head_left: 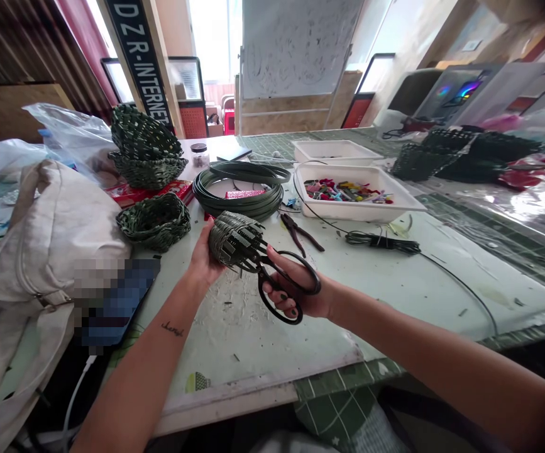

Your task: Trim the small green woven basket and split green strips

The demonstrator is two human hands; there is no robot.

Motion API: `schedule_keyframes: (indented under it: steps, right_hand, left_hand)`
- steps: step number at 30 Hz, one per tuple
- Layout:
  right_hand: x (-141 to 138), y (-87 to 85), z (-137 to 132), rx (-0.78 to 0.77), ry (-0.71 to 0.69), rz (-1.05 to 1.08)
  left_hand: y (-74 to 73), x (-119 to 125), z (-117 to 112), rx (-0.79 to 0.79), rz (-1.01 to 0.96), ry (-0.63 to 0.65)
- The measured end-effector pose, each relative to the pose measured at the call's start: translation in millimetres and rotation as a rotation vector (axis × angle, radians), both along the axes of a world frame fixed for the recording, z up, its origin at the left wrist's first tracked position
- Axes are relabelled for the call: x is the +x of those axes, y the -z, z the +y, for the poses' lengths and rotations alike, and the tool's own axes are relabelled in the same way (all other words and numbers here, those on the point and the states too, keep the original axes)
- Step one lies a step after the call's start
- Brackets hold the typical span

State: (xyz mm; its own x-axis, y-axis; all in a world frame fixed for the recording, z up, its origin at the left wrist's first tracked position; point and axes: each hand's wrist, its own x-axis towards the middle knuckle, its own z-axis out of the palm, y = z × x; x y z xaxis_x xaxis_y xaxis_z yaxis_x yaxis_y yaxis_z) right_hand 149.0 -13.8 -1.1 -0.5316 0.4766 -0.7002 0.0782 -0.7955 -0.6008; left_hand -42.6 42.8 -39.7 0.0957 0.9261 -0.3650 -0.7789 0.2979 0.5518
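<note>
A small dark green woven basket (235,238) is tilted on its side above the table, its bottom toward the left. My left hand (202,258) grips it from the left, with fingers mostly hidden behind the weave. Loose strip ends stick out from its right side. In my right hand (295,286) is a pair of black-handled scissors (310,277), with fingers through the loops. The scissor blades reach the basket's right edge among the strip ends; how far apart they are I cannot make out.
Behind the basket lie a coil of green strip (239,204), pliers (297,233) and a white tray (361,207) of colourful pieces. More woven baskets (153,220) stand left, beside a cream bag (55,233) and a phone (121,302). A bundled black cable (383,241) lies right.
</note>
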Motion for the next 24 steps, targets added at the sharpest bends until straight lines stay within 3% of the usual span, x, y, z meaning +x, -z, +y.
schedule_keyframes:
  steps: [11, 19, 24]
  right_hand:
    - [-11, 3.7, -5, -0.078, 0.123, 0.026]
    - [-12, 12.9, -6, -0.159, 0.181, 0.197]
    - [-16, 14.6, -7, -0.160, 0.195, 0.166]
  left_hand:
    - [-3.8, 2, -3, 0.002, -0.024, 0.004]
    - [-5.3, 3, -3, -0.002, -0.038, -0.004]
    - [-4.2, 4, -4, 0.010, -0.026, -0.010]
